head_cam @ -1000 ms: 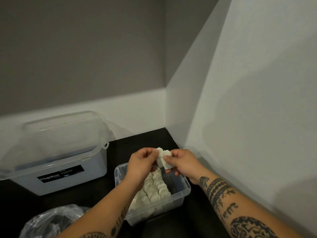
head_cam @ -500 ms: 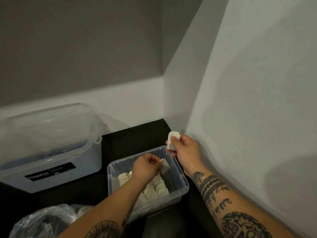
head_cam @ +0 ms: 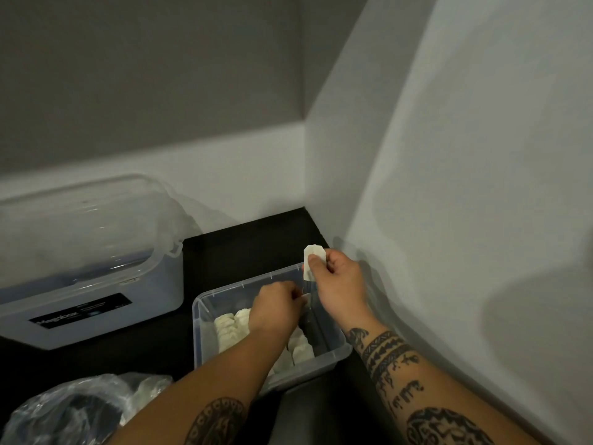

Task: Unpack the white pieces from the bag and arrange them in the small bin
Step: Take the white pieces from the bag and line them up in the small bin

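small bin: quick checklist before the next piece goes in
1. Right hand pinches a white piece firmly, over the far right corner of the small bin: ok.
2. Left hand out of the bin: not ok, it is down inside.
3. Left hand's own piece let go: cannot tell, the fingers hide it.
4. Free floor for another piece: ok, a bare strip runs along the right wall.
5. Rows of pieces tidy: ok.
6. Bag within reach: ok, at lower left.
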Available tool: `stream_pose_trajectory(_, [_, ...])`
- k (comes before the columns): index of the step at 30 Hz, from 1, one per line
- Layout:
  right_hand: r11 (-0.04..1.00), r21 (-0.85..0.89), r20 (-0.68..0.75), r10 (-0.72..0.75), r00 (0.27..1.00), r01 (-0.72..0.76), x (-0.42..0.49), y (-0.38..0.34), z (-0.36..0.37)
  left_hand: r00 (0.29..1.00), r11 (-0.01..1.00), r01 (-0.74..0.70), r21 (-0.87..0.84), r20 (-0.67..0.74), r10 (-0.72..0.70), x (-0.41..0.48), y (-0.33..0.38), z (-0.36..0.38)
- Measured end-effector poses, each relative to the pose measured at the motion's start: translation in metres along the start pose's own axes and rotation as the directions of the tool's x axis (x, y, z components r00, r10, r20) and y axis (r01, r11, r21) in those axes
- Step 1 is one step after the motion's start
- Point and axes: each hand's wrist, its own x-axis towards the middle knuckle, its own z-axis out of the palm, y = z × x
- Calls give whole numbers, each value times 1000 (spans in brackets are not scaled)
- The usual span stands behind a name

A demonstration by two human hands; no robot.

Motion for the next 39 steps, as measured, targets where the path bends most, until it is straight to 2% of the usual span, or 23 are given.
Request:
stream_pose_trajectory(3, [1000,-29,5,-8,1000,8,-1,-1,0,998,993,-46,108,-26,49,-3,3,-4])
stream_pose_trajectory(8, [999,-35,4,-19,1000,19,-1,-1,-1,970,951,-207,232,-76,230,-7,0,-15])
stream_pose_trajectory(10, [1000,-22,-2,-11,1000,11,-1,0,-1,960,932,-268,243,-14,280,-8,-4,-17])
stream_pose_trajectory(14, [1000,16,-21,17,1000,-17,0,2,0,949,888,-309,341,171,264,-10,-5,-14])
stream_pose_trajectory(20, [1000,-23,-34,17,999,-18,0,2,2,930,774,-368,515,219,295,-12,-3,-10])
stream_pose_trajectory(25, [999,-51,-25,12,1000,-13,-1,1,3,915,754,-402,519,199,351,-13,-1,-13])
stream_pose_trajectory(28, [999,-35,-20,16,1000,-16,-2,-1,2,929,834,-371,409,147,341,-12,-5,-15])
stream_pose_trajectory(30, [1000,-24,-7,17,1000,-17,-2,-2,1,949,922,-313,229,106,296,-11,-8,-22])
stream_pose_trajectory(32, [999,-36,7,7,1000,-7,-2,-5,-2,968,968,-250,-12,37,250,-13,-7,-33])
stream_pose_trajectory(35, [999,40,118,-9,993,4,-2,-14,-4,986,910,-146,-388,-133,101,-18,1,-58])
stream_pose_trajectory(37, [998,55,222,-36,974,24,-4,-22,-4,987,809,-134,-572,-148,59,-19,6,-74])
stream_pose_trajectory(39, [998,33,283,-58,957,51,-4,-27,-4,989,744,-144,-652,-119,87,-19,11,-86])
